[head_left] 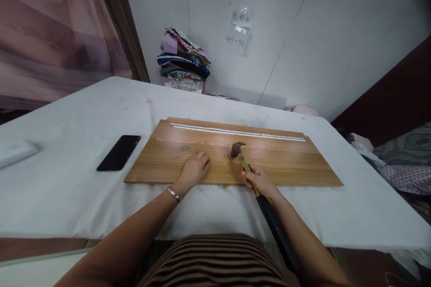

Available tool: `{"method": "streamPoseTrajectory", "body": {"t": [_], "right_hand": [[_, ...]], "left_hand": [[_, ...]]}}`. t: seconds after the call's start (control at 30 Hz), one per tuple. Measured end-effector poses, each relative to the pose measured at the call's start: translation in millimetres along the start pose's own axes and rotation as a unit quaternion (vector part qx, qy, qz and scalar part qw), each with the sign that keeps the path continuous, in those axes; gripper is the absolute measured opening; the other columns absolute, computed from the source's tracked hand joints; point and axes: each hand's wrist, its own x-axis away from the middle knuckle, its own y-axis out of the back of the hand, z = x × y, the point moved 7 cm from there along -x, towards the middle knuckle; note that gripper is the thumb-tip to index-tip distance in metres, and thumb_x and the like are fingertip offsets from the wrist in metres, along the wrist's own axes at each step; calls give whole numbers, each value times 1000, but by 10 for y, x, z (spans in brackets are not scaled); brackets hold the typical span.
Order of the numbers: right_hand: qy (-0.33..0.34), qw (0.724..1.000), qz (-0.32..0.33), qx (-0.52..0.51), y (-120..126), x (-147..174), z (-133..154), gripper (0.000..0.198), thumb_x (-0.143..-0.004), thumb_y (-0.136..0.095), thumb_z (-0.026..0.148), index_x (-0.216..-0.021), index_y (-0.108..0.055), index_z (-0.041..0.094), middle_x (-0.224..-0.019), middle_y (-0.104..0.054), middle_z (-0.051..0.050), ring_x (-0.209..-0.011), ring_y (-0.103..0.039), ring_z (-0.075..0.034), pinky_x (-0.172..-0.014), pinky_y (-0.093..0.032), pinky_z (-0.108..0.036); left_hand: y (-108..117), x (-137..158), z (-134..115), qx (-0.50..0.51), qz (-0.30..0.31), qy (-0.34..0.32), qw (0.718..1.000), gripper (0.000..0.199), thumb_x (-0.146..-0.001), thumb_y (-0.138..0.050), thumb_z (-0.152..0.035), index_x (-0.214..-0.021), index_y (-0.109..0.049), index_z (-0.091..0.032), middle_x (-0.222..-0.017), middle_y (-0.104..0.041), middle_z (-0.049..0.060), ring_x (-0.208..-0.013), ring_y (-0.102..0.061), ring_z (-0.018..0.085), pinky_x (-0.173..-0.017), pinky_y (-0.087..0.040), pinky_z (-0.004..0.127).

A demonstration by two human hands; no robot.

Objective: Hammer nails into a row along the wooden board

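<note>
A claw hammer (pixel 249 168) with a rusty head is in my right hand (pixel 259 182), which closes round the yellowish part of its handle. The black grip slants back under my right forearm, and the head hovers over or rests on the wooden board (pixel 289 170); I cannot tell which. My left hand (pixel 195 167) lies palm down on the board with its fingers curled; whatever may be beneath them is hidden. Just beyond it is a small heap of nails (pixel 183 147). A row of small dark nail marks or nails (pixel 254 159) runs near the hammer head.
Two white measuring strips (pixel 235 132) run along the board's far edge. A black phone (pixel 119 153) lies left of the board on the white-covered table (pixel 77 143). A white object (pixel 15 153) sits at far left. Folded clothes (pixel 184 60) are stacked against the wall.
</note>
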Motion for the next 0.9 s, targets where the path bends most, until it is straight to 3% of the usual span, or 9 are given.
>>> {"method": "streamPoseTrajectory", "body": {"t": [0.9], "right_hand": [[0, 1000, -3, -3, 8, -17, -17, 40, -66, -66, 53, -81, -39, 28, -39, -43, 15, -29, -32, -8, -32, -25, -22]], "left_hand": [[-18, -4, 11, -3, 3, -2, 1000, 17, -100, -53, -18, -88, -64, -20, -96, -67, 7, -91, -64, 22, -83, -49, 34]]}}
